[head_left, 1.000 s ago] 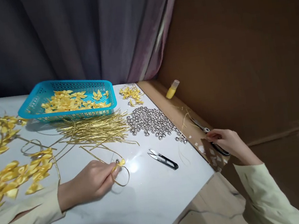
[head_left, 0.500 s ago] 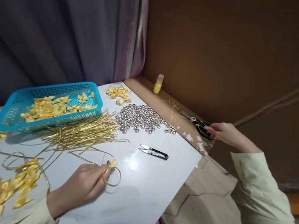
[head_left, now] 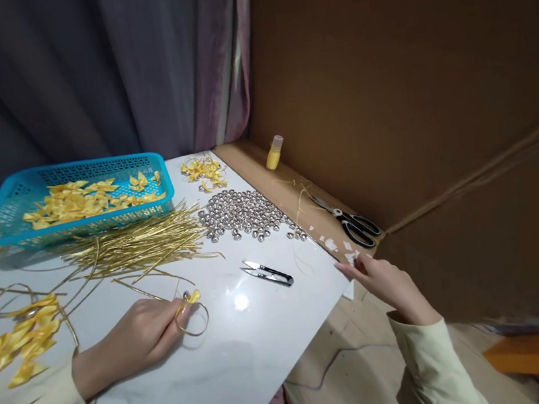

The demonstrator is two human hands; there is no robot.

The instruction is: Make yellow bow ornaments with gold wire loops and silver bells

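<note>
My left hand (head_left: 142, 330) is closed in a pinch at the front of the table. Between its fingertips sit a small yellow ribbon bow (head_left: 194, 296), a silver bell (head_left: 186, 295) and a looped gold cord (head_left: 208, 319); the fingers partly hide where these join. My right hand (head_left: 385, 279) is at the table's right corner, holding nothing, with a finger stretched out to the edge. Just beyond it lie black-handled scissors (head_left: 350, 221) on the brown ledge. Black thread snips (head_left: 268, 274) rest on the white table between my hands.
A blue basket (head_left: 72, 223) of yellow bows stands at the back left. Before it lies a bundle of gold cords (head_left: 139, 243), beside a pile of silver bells (head_left: 243, 212). More yellow bows (head_left: 19, 344) lie at left. A yellow bottle (head_left: 274, 153) stands on the ledge.
My right hand has let go of the scissors' handles and come nearer to the table's corner. The scissors stay on the ledge. My left hand keeps its pinch on the bow.
</note>
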